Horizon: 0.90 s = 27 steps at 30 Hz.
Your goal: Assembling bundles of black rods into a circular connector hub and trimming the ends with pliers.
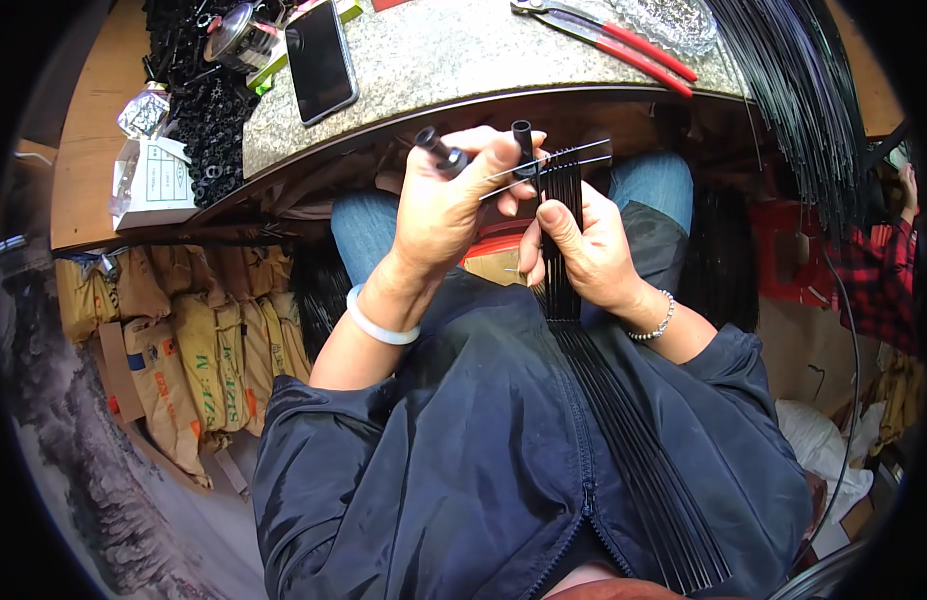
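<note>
My left hand (441, 200) is closed on a black flanged plastic tube (441, 150), its thumb and forefinger pinched together. A second black tube (523, 145) stands upright by its fingertips; which fingers hold it is unclear. From the pinch, thin bright wires (595, 150) run right across the top ends of a row of black ribs (559, 250). These look like umbrella ribs. My right hand (588, 245) grips the row just below the wires, thumb laid over the front. The ribs' long lower part slants down across my dark jacket to the lower right.
On the bench (413, 60) lie a phone (320, 60) and red-handled pliers (623, 45). Small black plastic parts (198, 130) are heaped at left, beside a white box (153, 185). Long black rods (803, 100) hang over the right edge. Sacks (188, 370) stand lower left; another person's checked sleeve (883, 280) shows at right.
</note>
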Each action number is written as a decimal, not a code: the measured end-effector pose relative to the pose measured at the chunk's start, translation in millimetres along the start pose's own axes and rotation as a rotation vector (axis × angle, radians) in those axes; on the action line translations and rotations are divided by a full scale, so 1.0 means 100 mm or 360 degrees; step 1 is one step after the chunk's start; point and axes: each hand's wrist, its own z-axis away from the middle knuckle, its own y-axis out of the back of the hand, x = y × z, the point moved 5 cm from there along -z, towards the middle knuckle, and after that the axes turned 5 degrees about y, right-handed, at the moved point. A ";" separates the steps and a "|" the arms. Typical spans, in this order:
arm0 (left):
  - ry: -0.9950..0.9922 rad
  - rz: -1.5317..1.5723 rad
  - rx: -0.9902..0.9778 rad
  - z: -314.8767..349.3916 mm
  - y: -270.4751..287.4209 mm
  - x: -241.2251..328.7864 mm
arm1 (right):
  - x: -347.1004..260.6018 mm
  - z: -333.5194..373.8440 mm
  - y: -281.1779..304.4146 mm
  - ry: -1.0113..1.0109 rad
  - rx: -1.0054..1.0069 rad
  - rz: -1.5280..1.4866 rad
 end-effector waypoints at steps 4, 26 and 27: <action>-0.0113 0.0297 -0.0240 0.14 -0.01 -0.04 | -0.03 0.01 -0.01 -0.0012 0.0020 -0.0005; 0.0052 0.0478 0.0023 0.12 0.02 -0.10 | 0.00 -0.06 -0.04 -0.0010 -0.0164 0.0015; 0.0062 0.0485 0.0014 0.12 0.03 -0.11 | 0.01 -0.06 -0.04 -0.0017 -0.0164 0.0037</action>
